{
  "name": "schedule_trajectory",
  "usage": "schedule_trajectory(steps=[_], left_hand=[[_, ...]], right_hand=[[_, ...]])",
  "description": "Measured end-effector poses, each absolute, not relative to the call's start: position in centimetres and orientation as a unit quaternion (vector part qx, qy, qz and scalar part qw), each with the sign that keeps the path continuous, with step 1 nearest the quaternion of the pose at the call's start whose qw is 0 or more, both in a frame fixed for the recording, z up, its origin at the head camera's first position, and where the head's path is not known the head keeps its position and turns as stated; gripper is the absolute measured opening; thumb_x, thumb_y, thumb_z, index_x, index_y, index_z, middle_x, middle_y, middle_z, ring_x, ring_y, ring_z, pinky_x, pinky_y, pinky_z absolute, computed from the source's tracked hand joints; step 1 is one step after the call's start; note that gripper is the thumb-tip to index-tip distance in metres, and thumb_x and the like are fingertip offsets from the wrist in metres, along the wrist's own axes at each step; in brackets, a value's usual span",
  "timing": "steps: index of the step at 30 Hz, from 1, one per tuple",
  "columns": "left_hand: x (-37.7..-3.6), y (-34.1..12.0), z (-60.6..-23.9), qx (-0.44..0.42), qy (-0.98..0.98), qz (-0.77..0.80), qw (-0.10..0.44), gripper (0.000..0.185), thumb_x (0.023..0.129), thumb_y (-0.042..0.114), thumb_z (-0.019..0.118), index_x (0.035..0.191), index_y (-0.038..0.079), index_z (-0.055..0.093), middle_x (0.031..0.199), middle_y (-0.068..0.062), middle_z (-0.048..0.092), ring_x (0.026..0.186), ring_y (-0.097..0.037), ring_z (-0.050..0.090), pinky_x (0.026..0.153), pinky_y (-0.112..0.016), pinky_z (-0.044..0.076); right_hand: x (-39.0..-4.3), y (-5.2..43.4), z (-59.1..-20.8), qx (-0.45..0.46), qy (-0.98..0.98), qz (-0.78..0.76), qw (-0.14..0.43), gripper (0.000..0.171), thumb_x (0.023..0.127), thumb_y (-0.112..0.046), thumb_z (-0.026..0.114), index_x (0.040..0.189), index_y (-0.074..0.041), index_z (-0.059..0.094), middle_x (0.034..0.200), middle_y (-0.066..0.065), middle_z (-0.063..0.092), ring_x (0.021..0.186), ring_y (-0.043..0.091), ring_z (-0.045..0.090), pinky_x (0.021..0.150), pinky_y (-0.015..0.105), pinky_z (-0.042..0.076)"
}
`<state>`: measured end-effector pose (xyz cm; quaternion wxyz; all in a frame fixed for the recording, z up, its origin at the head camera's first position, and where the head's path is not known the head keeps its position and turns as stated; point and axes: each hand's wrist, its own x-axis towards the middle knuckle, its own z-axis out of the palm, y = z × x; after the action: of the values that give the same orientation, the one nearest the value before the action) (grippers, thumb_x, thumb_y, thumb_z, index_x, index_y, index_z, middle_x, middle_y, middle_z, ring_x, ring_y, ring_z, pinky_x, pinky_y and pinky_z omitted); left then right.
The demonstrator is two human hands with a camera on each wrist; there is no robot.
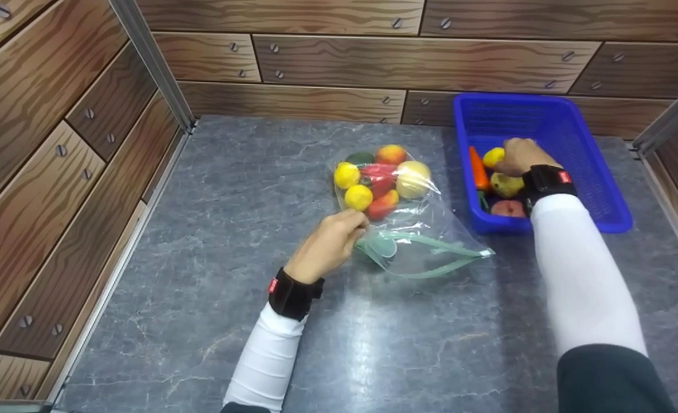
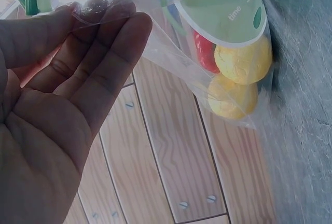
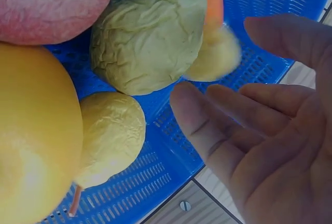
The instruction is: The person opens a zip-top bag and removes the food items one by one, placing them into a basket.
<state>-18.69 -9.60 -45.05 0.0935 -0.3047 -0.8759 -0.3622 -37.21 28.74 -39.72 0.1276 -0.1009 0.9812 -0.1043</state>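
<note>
While the left hand point(image 1: 328, 244) pinches one lip of the bag point(image 1: 399, 215) between thumb and fingertips point(image 2: 106, 11), only that side of the mouth is held up; the far lip with its green zip strip point(image 1: 442, 261) lies slack on the table point(image 1: 201, 229). The bag lies on its side, already loaded with fruit: two lemons point(image 2: 238, 79), something red, an apple and more, all bunched at the closed end. If the pinch slips on the thin plastic, I judge the mouth would fall flat, and nothing more could go in one-handed.

The right hand point(image 1: 519, 156) is down in the blue basket point(image 1: 597, 172), well apart from the bag, over a lemon point(image 1: 493, 156). In the wrist view its fingers point(image 3: 207, 125) are spread and relaxed, gripping nothing, with pears point(image 3: 148, 37) and a carrot point(image 1: 477, 168) close by. The fruit looks smooth and round, so a loose grasp could let a piece roll off among the rest or drop on the way across. Pushing it in hard might also nudge the packed fruit and drag the bag away from the left hand.
</note>
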Motion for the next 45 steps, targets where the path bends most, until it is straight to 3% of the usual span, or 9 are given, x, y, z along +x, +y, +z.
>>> schedule_trajectory(steps=[5, 12, 13, 20, 25, 31, 37, 45], left_hand=[[-18.7, -9.5, -45.0, -0.305, -0.877, -0.36, 0.094, 0.006, 0.099, 0.001, 0.064, 0.1, 0.004, 0.069, 0.097, -0.006, 0.069, 0.089, -0.019, 0.065, 0.081, -0.022, 0.057], [-18.6, -9.4, -45.0, -0.307, -0.875, -0.36, 0.1, 0.005, 0.099, 0.002, 0.064, 0.1, 0.003, 0.068, 0.096, -0.007, 0.068, 0.089, -0.02, 0.065, 0.081, -0.024, 0.058], [-18.6, -9.4, -45.0, -0.307, -0.875, -0.36, 0.1, 0.005, 0.099, 0.002, 0.064, 0.099, 0.003, 0.068, 0.095, -0.007, 0.068, 0.088, -0.02, 0.064, 0.08, -0.025, 0.057], [-18.6, -9.4, -45.0, -0.311, -0.872, -0.365, 0.101, 0.006, 0.099, 0.0, 0.064, 0.1, 0.004, 0.068, 0.096, -0.008, 0.069, 0.088, -0.02, 0.065, 0.08, -0.024, 0.058], [-18.6, -9.4, -45.0, -0.311, -0.873, -0.36, 0.107, 0.005, 0.099, 0.001, 0.064, 0.1, 0.003, 0.068, 0.096, -0.008, 0.069, 0.089, -0.02, 0.066, 0.081, -0.025, 0.058], [-18.5, -9.4, -45.1, -0.314, -0.871, -0.362, 0.107, 0.005, 0.1, 0.002, 0.063, 0.1, 0.002, 0.068, 0.095, -0.007, 0.068, 0.089, -0.02, 0.065, 0.081, -0.026, 0.058], [-18.6, -9.4, -45.1, -0.316, -0.867, -0.37, 0.103, 0.006, 0.099, 0.001, 0.063, 0.1, 0.0, 0.069, 0.095, -0.008, 0.068, 0.089, -0.021, 0.066, 0.081, -0.027, 0.058], [-18.5, -9.3, -45.2, -0.316, -0.87, -0.364, 0.108, 0.006, 0.1, 0.001, 0.063, 0.099, 0.001, 0.069, 0.094, -0.007, 0.067, 0.088, -0.021, 0.064, 0.081, -0.028, 0.058]], right_hand=[[-36.6, 28.4, -39.0, -0.117, 0.978, -0.124, 0.118, 0.048, 0.093, -0.021, 0.057, 0.126, 0.014, 0.054, 0.113, 0.035, 0.057, 0.105, 0.05, 0.055, 0.092, 0.063, 0.047], [-34.7, 26.9, -37.5, -0.169, 0.972, -0.153, 0.051, 0.042, 0.095, -0.017, 0.063, 0.126, 0.011, 0.06, 0.122, 0.038, 0.063, 0.114, 0.056, 0.057, 0.1, 0.065, 0.046], [-34.2, 26.6, -37.2, -0.175, 0.97, -0.163, 0.036, 0.046, 0.095, -0.016, 0.064, 0.131, 0.011, 0.059, 0.125, 0.038, 0.062, 0.117, 0.056, 0.057, 0.102, 0.066, 0.044], [-29.0, 24.0, -36.4, -0.231, 0.93, -0.263, -0.115, 0.039, 0.093, -0.003, 0.066, 0.129, 0.011, 0.063, 0.125, 0.032, 0.065, 0.112, 0.048, 0.062, 0.1, 0.06, 0.049], [-25.3, 22.1, -36.7, -0.282, 0.881, -0.315, -0.211, 0.037, 0.088, 0.005, 0.072, 0.125, 0.009, 0.067, 0.121, 0.027, 0.07, 0.105, 0.042, 0.068, 0.098, 0.05, 0.054], [-21.6, 20.3, -37.6, -0.329, 0.836, -0.351, -0.264, 0.038, 0.085, 0.007, 0.075, 0.122, 0.007, 0.069, 0.12, 0.022, 0.072, 0.108, 0.038, 0.068, 0.107, 0.021, 0.046], [-18.8, 19.4, -38.6, -0.359, 0.809, -0.383, -0.266, 0.037, 0.083, 0.011, 0.075, 0.119, 0.003, 0.072, 0.116, 0.018, 0.074, 0.105, 0.034, 0.069, 0.106, 0.018, 0.046], [-16.7, 19.1, -39.4, -0.423, 0.796, -0.398, -0.17, 0.036, 0.084, 0.01, 0.075, 0.119, 0.003, 0.072, 0.115, 0.014, 0.075, 0.104, 0.027, 0.071, 0.103, 0.018, 0.049]])
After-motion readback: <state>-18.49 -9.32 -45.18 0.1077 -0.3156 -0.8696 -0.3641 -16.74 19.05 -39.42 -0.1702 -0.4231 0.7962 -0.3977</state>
